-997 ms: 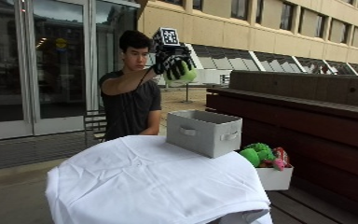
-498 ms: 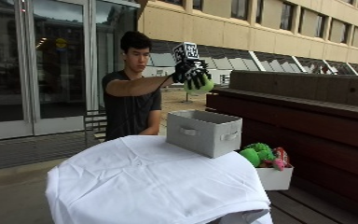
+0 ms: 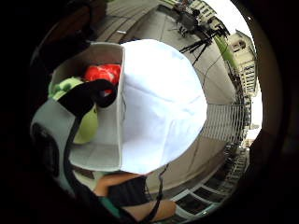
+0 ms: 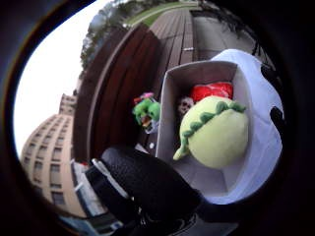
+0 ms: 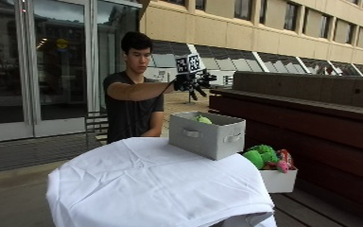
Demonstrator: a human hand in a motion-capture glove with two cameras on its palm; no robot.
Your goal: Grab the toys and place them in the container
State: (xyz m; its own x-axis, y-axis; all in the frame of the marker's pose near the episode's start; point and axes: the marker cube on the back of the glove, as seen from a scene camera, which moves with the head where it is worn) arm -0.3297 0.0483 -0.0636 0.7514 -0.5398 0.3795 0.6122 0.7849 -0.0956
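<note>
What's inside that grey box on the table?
In the grey box: a yellow-green plush, a red toy and a small pale toy. The plush covers whatever lies beneath it.

No readable text, label, brand, number or sign is being shown on anything in these views.

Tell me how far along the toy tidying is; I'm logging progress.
Done: a red toy and a green plush are in the grey bin. In hand: nothing; the gloved right hand is open above it. Left: toys in the white box beside the table.
</note>
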